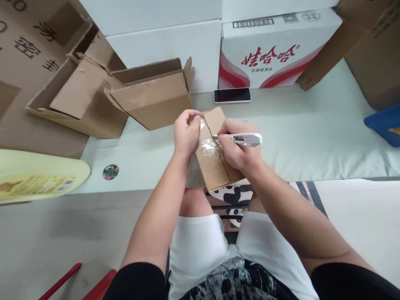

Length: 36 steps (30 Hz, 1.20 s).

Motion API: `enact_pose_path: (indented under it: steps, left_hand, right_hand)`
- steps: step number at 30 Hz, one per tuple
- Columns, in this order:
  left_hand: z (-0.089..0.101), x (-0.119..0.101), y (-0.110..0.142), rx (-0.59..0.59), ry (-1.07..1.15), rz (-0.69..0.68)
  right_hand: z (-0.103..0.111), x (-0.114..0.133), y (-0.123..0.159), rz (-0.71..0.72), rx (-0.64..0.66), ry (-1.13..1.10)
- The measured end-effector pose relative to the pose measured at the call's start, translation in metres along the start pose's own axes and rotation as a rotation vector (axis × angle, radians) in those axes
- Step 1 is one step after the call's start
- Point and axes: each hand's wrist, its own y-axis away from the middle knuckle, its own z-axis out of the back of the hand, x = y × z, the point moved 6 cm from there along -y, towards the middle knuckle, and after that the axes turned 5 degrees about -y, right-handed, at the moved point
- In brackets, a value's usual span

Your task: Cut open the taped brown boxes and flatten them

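Observation:
A small brown cardboard box [215, 166] lies tilted at the table's front edge, its flaps meeting along a seam with shiny clear tape [210, 144] across it. My left hand [186, 132] is closed on the box's upper left edge, thumb and fingers pinching the cardboard. Over the right part of the box, my right hand [239, 146] grips a white box cutter [246, 139]. The cutter's blade end points left and meets the box at the seam beside the tape. Part of its handle is hidden by my fingers.
Two open cardboard boxes [156, 98] [103, 108] stand at the back left. Behind are white cartons, one with red lettering [271, 58]. A phone [232, 95] lies before it. A yellow container [40, 175], a round sticker [110, 171] and a blue container [386, 125] flank the work area.

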Motion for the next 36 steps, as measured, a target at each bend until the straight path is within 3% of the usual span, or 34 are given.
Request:
enact_pose_path:
  steps: [10, 19, 29, 36]
  left_hand:
    - [0.001, -0.003, 0.001, 0.008, -0.003, 0.012]
    - [0.001, -0.001, 0.001, 0.008, 0.000, -0.001]
    - [0.001, 0.000, 0.000, 0.021, -0.006, -0.004]
    - [0.002, 0.000, 0.001, -0.012, -0.008, -0.006]
  right_hand:
    - [0.004, 0.005, 0.002, 0.071, -0.073, -0.003]
    - [-0.003, -0.001, -0.003, -0.016, 0.017, 0.021]
    - [0.011, 0.008, 0.008, 0.157, -0.109, -0.107]
    - [0.006, 0.003, 0.006, 0.094, -0.054, -0.054]
